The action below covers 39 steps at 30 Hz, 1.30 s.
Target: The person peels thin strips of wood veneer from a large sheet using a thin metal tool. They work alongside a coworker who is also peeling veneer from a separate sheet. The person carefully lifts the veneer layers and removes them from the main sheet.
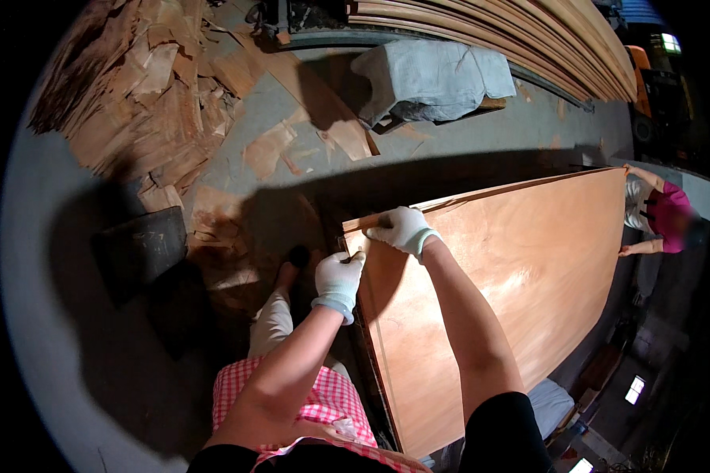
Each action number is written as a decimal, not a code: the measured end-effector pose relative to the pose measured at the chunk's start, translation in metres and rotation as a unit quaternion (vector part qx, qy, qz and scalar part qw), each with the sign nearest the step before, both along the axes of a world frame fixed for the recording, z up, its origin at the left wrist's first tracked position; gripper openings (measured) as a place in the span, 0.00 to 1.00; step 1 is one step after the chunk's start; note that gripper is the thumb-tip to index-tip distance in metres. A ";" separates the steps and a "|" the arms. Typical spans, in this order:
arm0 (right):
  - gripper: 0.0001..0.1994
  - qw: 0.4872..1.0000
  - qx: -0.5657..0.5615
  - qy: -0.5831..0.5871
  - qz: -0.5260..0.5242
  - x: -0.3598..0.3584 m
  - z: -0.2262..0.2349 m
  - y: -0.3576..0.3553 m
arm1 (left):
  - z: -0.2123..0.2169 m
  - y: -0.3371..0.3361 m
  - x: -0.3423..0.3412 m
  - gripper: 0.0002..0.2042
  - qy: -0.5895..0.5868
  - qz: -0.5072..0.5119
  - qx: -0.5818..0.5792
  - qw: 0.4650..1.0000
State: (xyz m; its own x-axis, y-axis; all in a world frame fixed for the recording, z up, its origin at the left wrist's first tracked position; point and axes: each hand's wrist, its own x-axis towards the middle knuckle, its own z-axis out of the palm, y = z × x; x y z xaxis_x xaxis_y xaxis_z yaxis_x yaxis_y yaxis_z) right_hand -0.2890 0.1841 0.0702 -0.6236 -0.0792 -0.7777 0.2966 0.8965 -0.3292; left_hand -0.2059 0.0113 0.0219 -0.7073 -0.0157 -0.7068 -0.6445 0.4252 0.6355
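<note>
Both gloved hands are gripping the near corner of the veneer sheet (497, 292), the left hand (338, 277) just below the right hand (403, 229), while the sheet's long axis is running away rightward toward a co-worker (661, 217).

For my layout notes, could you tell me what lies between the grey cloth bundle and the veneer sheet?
In the head view, only shadowed grey floor separates the cloth bundle from the veneer sheet.
</note>
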 end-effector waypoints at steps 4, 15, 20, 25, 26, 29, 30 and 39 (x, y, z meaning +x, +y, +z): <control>0.24 0.999 -0.016 -0.014 -0.031 -0.003 0.001 0.001 | 0.007 0.003 -0.005 0.16 0.024 -0.023 -0.031 0.999; 0.21 0.952 0.063 0.260 0.152 0.032 0.008 -0.001 | 0.026 0.001 0.030 0.19 0.254 -0.091 -0.049 0.962; 0.19 0.940 0.057 0.265 0.206 0.034 0.036 0.008 | 0.038 -0.003 0.027 0.27 0.277 0.015 -0.051 0.959; 0.16 0.918 0.026 0.342 0.197 0.054 0.036 0.010 | 0.032 -0.011 0.024 0.34 0.299 -0.095 -0.029 0.949; 0.17 0.928 0.030 0.316 0.194 0.057 0.039 0.010 | 0.030 -0.010 0.027 0.34 0.309 -0.073 -0.039 0.947; 0.18 0.909 0.068 0.363 0.194 0.061 0.042 0.006 | 0.038 -0.006 0.024 0.32 0.327 -0.036 -0.092 0.940; 0.19 0.910 0.071 0.359 0.193 0.063 0.040 0.006 | 0.036 -0.006 0.025 0.30 0.322 -0.035 -0.063 0.944; 0.22 0.914 0.064 0.358 0.177 0.070 0.028 0.006 | 0.029 -0.013 -0.027 0.17 0.124 0.005 0.136 0.983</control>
State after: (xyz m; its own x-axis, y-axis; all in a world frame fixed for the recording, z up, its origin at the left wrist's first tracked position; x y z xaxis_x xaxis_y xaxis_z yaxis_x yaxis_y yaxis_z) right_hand -0.2195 0.1905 0.0984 -0.9295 -0.3124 -0.1963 -0.2709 0.9391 -0.2116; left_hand -0.2324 -0.0017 0.0509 -0.8589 0.1427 -0.4918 -0.4589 0.2121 0.8628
